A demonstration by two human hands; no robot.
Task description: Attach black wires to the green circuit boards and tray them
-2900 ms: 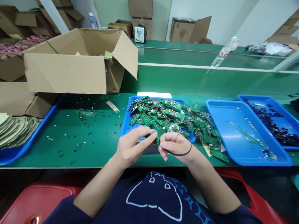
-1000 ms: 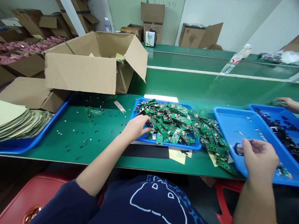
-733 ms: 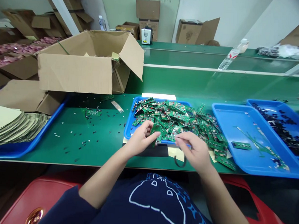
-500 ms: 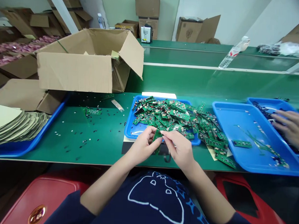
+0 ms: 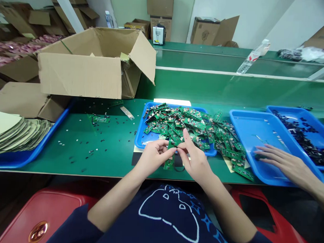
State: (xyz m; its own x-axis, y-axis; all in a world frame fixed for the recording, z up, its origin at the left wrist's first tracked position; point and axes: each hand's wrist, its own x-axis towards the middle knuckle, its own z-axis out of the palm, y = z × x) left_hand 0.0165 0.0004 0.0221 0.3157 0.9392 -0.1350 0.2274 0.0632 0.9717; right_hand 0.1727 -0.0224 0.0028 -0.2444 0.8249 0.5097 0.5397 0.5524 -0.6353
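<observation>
My left hand is closed on a narrow green circuit board, which stands lengthwise between thumb and fingers. At the board's right edge, my right hand pinches thumb against a finger, its index finger raised; a tiny dark bit shows by the fingertips, too small to name. Just behind both hands is a blue tray heaped with circuit boards carrying small red and white parts. More boards spill off the tray's right side onto the green table.
Another person's hand reaches into a second blue tray. Behind it, a third tray holds small black parts. A cardboard box stands at back left, near stacked paper sheets. Tiny loose bits dot the table.
The board in my left hand now shows more fully below my fingers, and my right index finger has lifted. The other person's hand has moved from the black parts into the nearer tray.
</observation>
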